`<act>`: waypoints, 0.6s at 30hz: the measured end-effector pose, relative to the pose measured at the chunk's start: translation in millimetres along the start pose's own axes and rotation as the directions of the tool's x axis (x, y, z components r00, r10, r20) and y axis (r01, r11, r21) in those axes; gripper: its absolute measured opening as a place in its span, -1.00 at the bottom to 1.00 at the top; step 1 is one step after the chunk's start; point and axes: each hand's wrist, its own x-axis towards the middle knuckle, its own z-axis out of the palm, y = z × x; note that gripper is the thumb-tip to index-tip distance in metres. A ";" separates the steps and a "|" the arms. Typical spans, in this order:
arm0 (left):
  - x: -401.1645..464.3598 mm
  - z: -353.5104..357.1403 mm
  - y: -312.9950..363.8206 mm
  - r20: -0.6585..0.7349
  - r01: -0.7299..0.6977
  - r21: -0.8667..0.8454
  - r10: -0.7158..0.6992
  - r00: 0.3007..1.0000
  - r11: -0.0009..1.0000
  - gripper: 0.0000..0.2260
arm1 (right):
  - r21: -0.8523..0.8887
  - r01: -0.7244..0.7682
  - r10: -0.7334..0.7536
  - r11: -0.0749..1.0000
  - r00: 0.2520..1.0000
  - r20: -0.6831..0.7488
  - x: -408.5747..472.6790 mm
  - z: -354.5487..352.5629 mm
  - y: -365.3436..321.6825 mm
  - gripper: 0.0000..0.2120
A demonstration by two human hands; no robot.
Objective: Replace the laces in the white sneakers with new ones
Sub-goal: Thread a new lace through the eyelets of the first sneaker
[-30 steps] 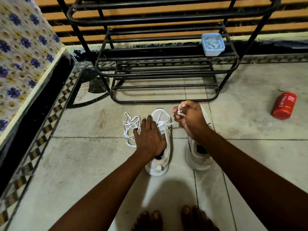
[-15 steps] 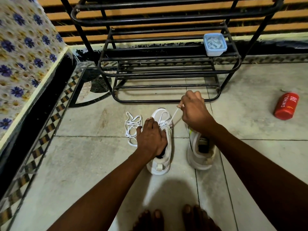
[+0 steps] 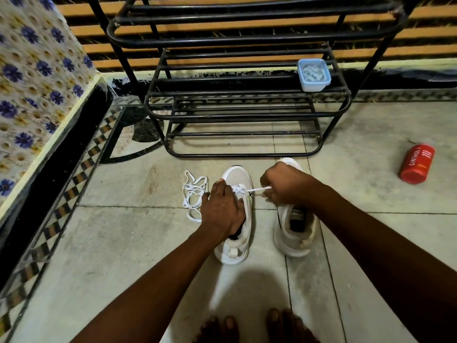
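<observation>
Pale tiled floor point(image 3: 123, 256), with a black metal shoe rack point(image 3: 247, 115) at the far wall carrying a small lidded blue container point(image 3: 313, 75). Two white sneakers side by side before the rack: left sneaker point(image 3: 237, 219), right sneaker point(image 3: 295, 231). Left hand point(image 3: 222, 209) laid flat over the left sneaker's tongue, fingers fairly straight, pressing down. Right hand point(image 3: 286, 186) curled, pinching a taut white lace point(image 3: 257, 190) running from the left sneaker's eyelets. Loose tangle of white lace point(image 3: 194, 194) on the floor just left of that sneaker. Red can point(image 3: 417, 163) lying well to the right.
</observation>
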 end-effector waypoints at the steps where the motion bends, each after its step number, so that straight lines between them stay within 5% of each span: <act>1: 0.2 0.2 -0.2 -0.001 -0.002 0.005 0.002 1.000 1.000 -0.45 | -0.001 0.003 -0.003 1.000 1.000 -0.022 -1.0 -5.4 -4.5 -0.92; 7: -0.4 0.0 1.6 -0.011 -0.017 0.005 0.017 1.000 1.000 -0.47 | 0.107 0.120 -0.068 0.987 0.915 -0.398 -21.0 -41.4 -17.3 -0.77; 11: -0.2 -0.6 2.2 -0.026 -0.017 0.001 0.017 1.000 1.000 -0.49 | 0.091 0.183 -0.125 0.979 0.890 -0.439 -31.5 -42.0 -38.0 -0.83; 18: 0.5 1.1 0.1 -0.044 -0.037 -0.074 0.034 0.998 0.997 -0.50 | 0.021 0.061 -0.043 0.998 0.871 -0.489 -33.9 -47.6 -46.3 -0.85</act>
